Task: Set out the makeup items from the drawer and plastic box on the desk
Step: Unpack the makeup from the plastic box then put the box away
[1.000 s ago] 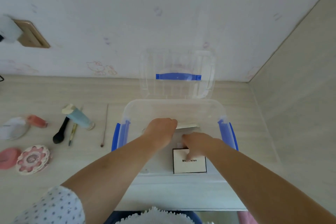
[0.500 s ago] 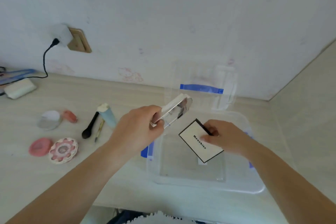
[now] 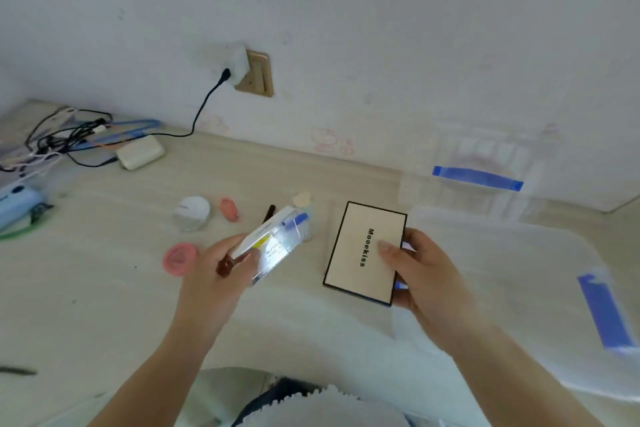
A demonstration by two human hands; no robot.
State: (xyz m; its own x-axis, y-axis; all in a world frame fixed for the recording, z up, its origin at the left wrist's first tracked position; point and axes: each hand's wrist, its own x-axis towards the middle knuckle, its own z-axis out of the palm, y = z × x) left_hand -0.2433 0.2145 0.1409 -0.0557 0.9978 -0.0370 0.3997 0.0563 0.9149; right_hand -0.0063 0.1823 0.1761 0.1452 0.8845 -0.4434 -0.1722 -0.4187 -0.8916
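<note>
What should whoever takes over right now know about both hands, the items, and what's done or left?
Left hand grips a clear case above the desk.
Right hand holds the cream Mooekiss palette, also off the desk.
Plastic box sits open at right.
Already set out: white compact, pink puff, coral item.
Left: put down both held items; I cannot tell whether anything remains in the box.

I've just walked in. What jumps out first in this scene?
Two bare hands above the pale desk: the right hand holds a cream "Mooekiss" palette, the left hand a clear case. To the right sits a clear plastic box with blue clips; small makeup pieces lie beyond the hands.
</note>
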